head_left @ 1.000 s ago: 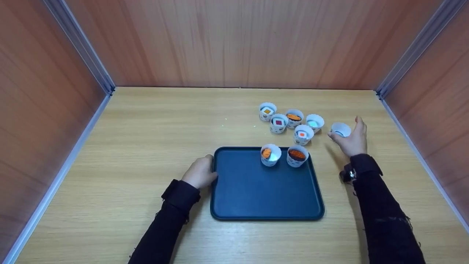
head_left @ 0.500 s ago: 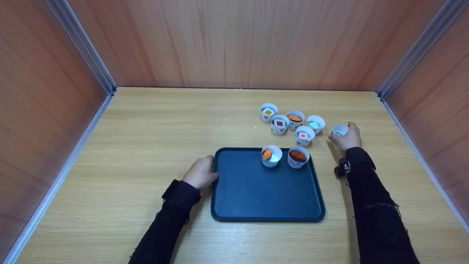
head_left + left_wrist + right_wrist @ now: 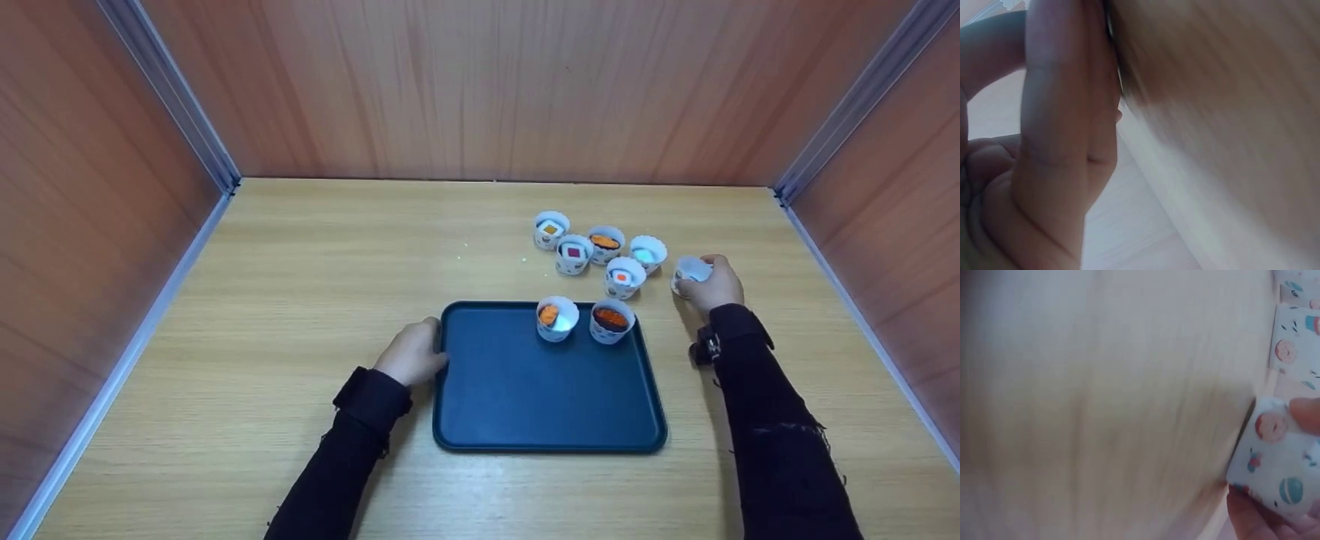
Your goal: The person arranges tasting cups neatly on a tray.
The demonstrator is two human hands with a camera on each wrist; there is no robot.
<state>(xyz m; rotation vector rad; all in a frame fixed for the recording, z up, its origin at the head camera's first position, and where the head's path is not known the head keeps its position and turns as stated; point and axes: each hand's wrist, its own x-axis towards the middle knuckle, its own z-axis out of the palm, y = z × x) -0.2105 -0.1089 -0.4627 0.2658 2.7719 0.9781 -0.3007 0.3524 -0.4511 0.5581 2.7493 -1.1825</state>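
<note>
A: Which edges are you touching?
B: Your left hand (image 3: 409, 354) is gripping the left edge of the tray (image 3: 547, 397); your right hand (image 3: 720, 288) is pinching the white cup (image 3: 691, 271) off its far right corner, tabletop (image 3: 660, 315) showing between.
A: Containers?
B: Left tray cup (image 3: 553, 332) is holding an orange piece (image 3: 548, 315), right tray cup (image 3: 609, 334) a red-orange one. Five more cups (image 3: 623, 279) are clustering beyond.

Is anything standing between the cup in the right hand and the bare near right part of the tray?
Only the raised rim of the tray lies between that part and the held cup in the right hand. The reddish-filled cup stands in the tray's far right corner, beside that path, not across it.
</note>
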